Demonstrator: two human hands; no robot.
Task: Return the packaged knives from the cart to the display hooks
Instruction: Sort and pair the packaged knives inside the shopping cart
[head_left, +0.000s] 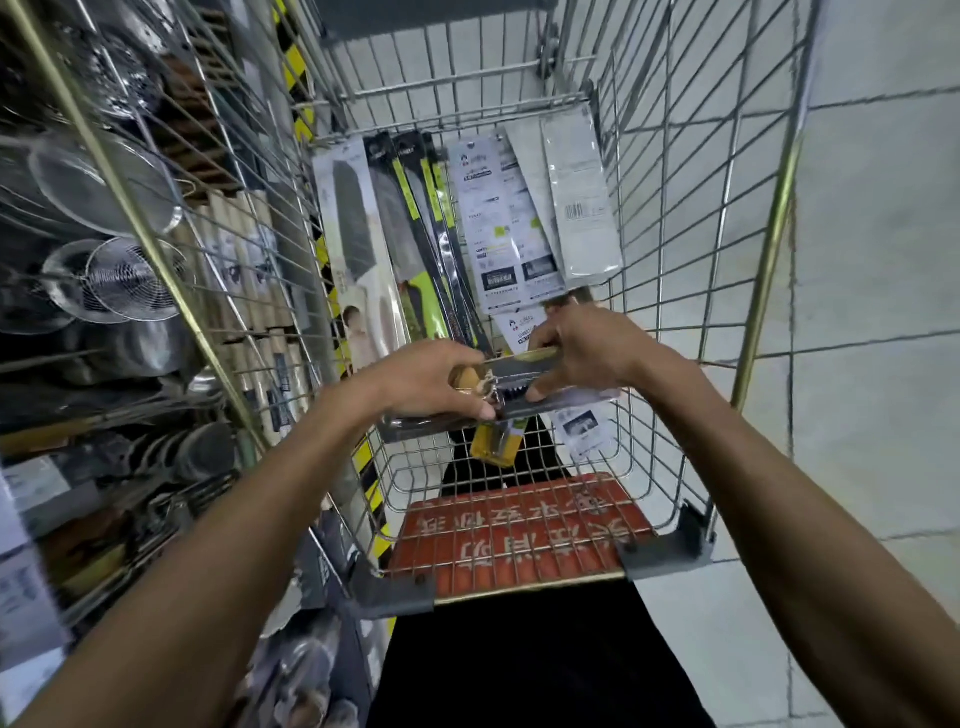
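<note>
Both hands hold one packaged knife (514, 376) crosswise over the near end of the wire cart (675, 218). My left hand (426, 382) grips its wooden-handle end. My right hand (582, 353) grips the blade end. Deeper in the cart lie several more packaged knives: a white card with a dark blade (353, 244), black-and-green packs (421, 228), white cards turned back-side up (498, 223) and a grey pack (579, 202). A yellow pack (493, 444) sits below the held knife.
Shelving on the left carries metal strainers (119, 280), ladles and wooden rolling pins (244, 270). The cart's red child-seat flap (514, 530) lies close to me. Pale tiled floor (872, 260) runs along the right.
</note>
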